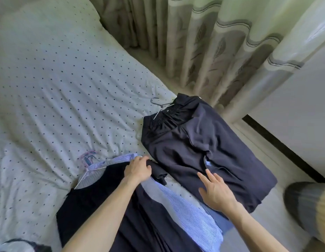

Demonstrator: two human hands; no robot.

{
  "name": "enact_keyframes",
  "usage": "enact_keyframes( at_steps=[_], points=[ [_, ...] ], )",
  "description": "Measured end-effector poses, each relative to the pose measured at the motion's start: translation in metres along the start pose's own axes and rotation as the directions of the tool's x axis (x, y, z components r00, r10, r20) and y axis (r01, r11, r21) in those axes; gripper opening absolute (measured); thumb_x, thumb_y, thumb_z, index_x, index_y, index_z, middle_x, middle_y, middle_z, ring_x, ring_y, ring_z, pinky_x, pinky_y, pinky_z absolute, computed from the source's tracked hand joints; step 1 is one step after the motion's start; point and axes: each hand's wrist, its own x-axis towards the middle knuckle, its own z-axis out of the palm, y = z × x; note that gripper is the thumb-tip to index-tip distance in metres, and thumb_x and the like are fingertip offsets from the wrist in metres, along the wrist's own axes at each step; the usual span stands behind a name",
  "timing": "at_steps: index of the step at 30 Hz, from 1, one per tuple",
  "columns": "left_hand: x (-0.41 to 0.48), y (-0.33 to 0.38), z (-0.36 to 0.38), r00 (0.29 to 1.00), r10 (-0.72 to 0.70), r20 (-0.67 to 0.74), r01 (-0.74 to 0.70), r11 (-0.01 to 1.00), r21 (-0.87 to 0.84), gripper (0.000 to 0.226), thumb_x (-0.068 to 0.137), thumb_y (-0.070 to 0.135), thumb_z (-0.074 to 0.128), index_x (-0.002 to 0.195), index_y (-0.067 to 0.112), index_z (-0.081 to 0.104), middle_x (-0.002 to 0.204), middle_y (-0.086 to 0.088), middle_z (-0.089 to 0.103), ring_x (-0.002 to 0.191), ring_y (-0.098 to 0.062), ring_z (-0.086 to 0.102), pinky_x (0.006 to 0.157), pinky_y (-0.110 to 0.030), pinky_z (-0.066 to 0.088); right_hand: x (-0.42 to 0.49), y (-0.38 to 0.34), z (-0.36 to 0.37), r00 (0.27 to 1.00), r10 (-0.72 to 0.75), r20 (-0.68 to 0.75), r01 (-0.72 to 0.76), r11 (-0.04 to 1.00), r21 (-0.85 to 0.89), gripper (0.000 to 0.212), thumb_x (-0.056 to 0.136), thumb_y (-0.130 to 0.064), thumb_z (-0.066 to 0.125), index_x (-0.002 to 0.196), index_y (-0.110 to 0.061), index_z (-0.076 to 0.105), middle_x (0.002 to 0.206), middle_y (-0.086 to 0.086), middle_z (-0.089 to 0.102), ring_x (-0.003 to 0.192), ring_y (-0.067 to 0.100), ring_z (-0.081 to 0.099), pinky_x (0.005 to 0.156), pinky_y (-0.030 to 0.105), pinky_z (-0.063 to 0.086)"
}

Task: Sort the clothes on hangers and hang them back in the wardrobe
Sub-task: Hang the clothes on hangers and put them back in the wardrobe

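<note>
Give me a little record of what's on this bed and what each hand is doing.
Surface: dotted bedsheet
Far garment: navy trousers on a wire hanger, lying flat
Near garment: dark top over a striped shirt, on a pink-hooked hanger
Left hand: grips the dark top's shoulder
Right hand: open, fingers straight over the trousers

Soft, diffuse daylight through the curtains (203,42), upper right. The bedsheet (58,88) evenly lit, faint green cast. Shadows weak, only in sheet creases. The dark garment (203,142) holds little detail. Wide-angle bending curves the frame edges; lower-right corner smeared, focus slightly soft overall.
</note>
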Motion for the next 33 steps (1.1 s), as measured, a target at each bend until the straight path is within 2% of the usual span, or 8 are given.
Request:
enact_keyframes(
  at_steps=[10,14,18,21,23,27,30,33],
  points=[
    [0.176,0.014,-0.018,0.988,-0.128,-0.081,0.092,0.932,-0.350,0.073,0.098,0.028,0.054,0.158,0.013,0.016,0.154,-0.021,0.034,0.140,-0.038,0.037,0.114,-0.043,0.031,0.076,0.006,0.062,0.946,0.172,0.275,-0.141,0.982,-0.127,0.070,0.099,-0.035,0.038,0.158,-0.029,0.001,0.163,0.002,-0.023,0.150,0.042,0.000,0.116,0.049,0.026],
    [0.204,0.006,-0.018,0.972,-0.208,-0.109,0.136,0.877,-0.460,0.065,0.094,0.026,0.062,0.148,0.007,0.031,0.138,-0.022,0.053,0.126,-0.041,0.051,0.102,-0.043,0.042,0.084,0.006,0.062,0.939,0.165,0.300,-0.142,0.985,-0.099,0.070,0.100,-0.040,0.039,0.158,-0.029,0.003,0.164,-0.001,-0.022,0.151,0.040,-0.002,0.116,0.047,0.031],
    [0.205,0.008,-0.022,0.966,-0.194,-0.169,0.068,0.826,-0.560,0.029,0.093,0.029,0.061,0.114,0.009,0.058,0.106,-0.010,0.064,0.104,-0.035,0.061,0.080,-0.032,0.041,0.082,0.005,0.047,0.928,0.179,0.328,-0.187,0.982,-0.005,0.063,0.099,-0.040,0.042,0.156,-0.026,0.021,0.167,0.000,-0.006,0.151,0.035,0.010,0.118,0.042,0.028],
    [0.178,0.024,-0.031,0.960,-0.168,-0.224,-0.005,0.790,-0.613,0.021,0.096,0.032,0.057,0.098,0.011,0.056,0.094,-0.006,0.061,0.091,-0.032,0.058,0.075,-0.032,0.039,0.074,-0.004,0.024,0.950,0.157,0.269,-0.212,0.959,0.189,0.052,0.099,-0.039,0.044,0.146,-0.019,0.043,0.160,0.004,0.031,0.143,0.023,0.036,0.113,0.030,0.032],
    [0.154,0.039,-0.034,0.932,-0.113,-0.345,-0.101,0.832,-0.546,0.026,0.097,0.035,0.055,0.092,0.009,0.053,0.091,-0.014,0.064,0.087,-0.037,0.060,0.073,-0.040,0.046,0.062,-0.013,0.005,0.961,0.166,0.220,-0.236,0.908,0.346,0.047,0.098,-0.040,0.047,0.141,-0.020,0.049,0.144,-0.001,0.052,0.129,0.015,0.051,0.105,0.025,0.038],
    [0.090,0.069,-0.034,0.845,0.094,-0.527,-0.322,0.876,-0.360,0.041,0.101,0.038,0.051,0.112,-0.002,0.052,0.087,-0.029,0.067,0.082,-0.047,0.064,0.064,-0.048,0.050,0.030,-0.036,-0.044,0.974,0.224,0.036,-0.183,0.680,0.710,0.033,0.097,-0.045,0.053,0.126,-0.031,0.057,0.113,-0.016,0.068,0.088,0.000,0.067,0.080,0.020,0.047],
    [0.027,0.087,-0.035,0.715,0.309,-0.627,-0.500,0.853,-0.149,0.034,0.095,0.032,0.058,0.100,-0.001,0.054,0.049,-0.013,0.056,0.043,-0.034,0.059,0.033,-0.023,0.030,0.001,-0.053,-0.091,0.953,0.279,-0.121,-0.038,0.502,0.864,0.027,0.097,-0.048,0.053,0.118,-0.034,0.059,0.105,-0.014,0.069,0.077,0.002,0.069,0.067,0.025,0.051],
    [-0.034,0.103,-0.028,0.589,0.482,-0.648,-0.602,0.797,0.047,0.030,0.096,0.033,0.062,0.093,0.007,0.047,0.040,-0.002,0.049,0.030,-0.022,0.051,0.031,-0.018,0.020,-0.026,-0.063,-0.127,0.943,0.261,-0.209,0.073,0.450,0.890,0.033,0.093,-0.062,0.050,0.110,-0.037,0.060,0.100,-0.013,0.072,0.075,0.005,0.068,0.062,0.027,0.051]
  ],
)
